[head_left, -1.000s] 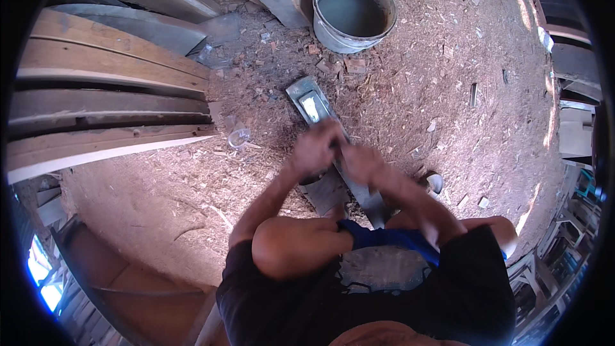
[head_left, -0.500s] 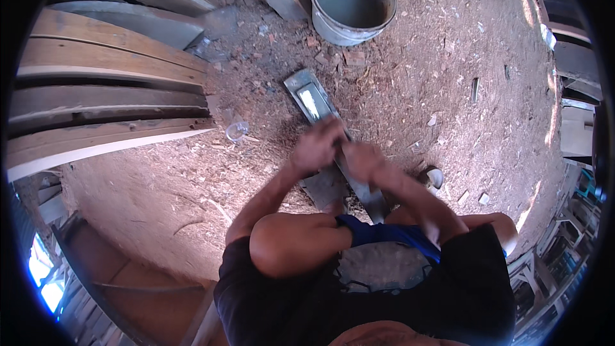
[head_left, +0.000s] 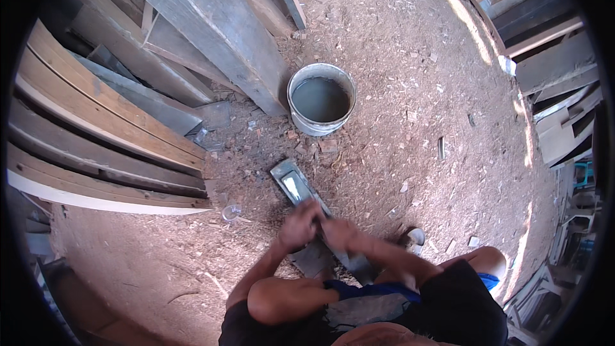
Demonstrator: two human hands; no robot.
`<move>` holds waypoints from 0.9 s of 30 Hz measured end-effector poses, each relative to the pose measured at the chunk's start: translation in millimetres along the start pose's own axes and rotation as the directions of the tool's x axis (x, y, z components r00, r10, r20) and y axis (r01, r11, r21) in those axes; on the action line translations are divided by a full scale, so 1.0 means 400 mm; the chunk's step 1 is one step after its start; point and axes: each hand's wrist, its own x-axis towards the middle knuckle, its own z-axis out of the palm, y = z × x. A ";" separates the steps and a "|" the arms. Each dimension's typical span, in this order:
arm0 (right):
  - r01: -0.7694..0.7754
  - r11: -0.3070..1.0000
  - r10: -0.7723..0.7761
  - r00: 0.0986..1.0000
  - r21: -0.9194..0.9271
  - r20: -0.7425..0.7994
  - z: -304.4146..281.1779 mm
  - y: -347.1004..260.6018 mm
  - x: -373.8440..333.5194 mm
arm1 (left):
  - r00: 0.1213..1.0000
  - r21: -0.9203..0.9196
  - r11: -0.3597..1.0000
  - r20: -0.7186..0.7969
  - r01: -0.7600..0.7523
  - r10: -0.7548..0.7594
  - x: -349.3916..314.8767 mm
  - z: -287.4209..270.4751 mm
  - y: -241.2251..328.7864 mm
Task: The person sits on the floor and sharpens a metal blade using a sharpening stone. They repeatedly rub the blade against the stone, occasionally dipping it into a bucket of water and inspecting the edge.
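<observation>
A long narrow board [head_left: 277,170] slants on the ground in front of me, its near end between my legs. On its far part lies a flat rectangular block like a sharpening stone [head_left: 293,184], with a bright wet shine. My left hand [head_left: 299,225] is closed at the near end of the block. Close against it, my right hand [head_left: 341,233] is closed too, over the middle of the board. Whatever they grip is hidden by the fingers and slightly blurred. Beyond the board stands a pale round bucket [head_left: 316,129] holding grey, cloudy water.
Stacked timber planks [head_left: 109,147] fill the left side. A thick grey beam [head_left: 211,32] leans beside the bucket. A clear plastic cup [head_left: 231,213] lies left of my hands; a small pale round object [head_left: 416,236] sits right. Wood shavings cover the dirt floor [head_left: 397,166].
The view has tilted, so bucket, board and hands appear lower and more of the far floor and beam shows. Both hands stay closed together over the board.
</observation>
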 end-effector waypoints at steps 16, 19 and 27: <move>0.075 0.991 -0.064 0.993 -0.114 0.096 -0.009 -0.009 0.003 | 0.997 0.004 0.997 0.022 0.071 -0.071 -0.038 -0.001 0.024; 0.007 0.990 0.025 0.973 -0.137 0.231 0.084 0.012 -0.054 | 0.990 0.058 0.993 0.091 0.099 -0.104 -0.122 0.075 0.025; 0.033 0.995 -0.014 0.981 -0.096 0.193 -0.168 -0.112 0.178 | 0.955 -0.058 0.965 0.174 0.255 -0.242 0.159 -0.189 -0.067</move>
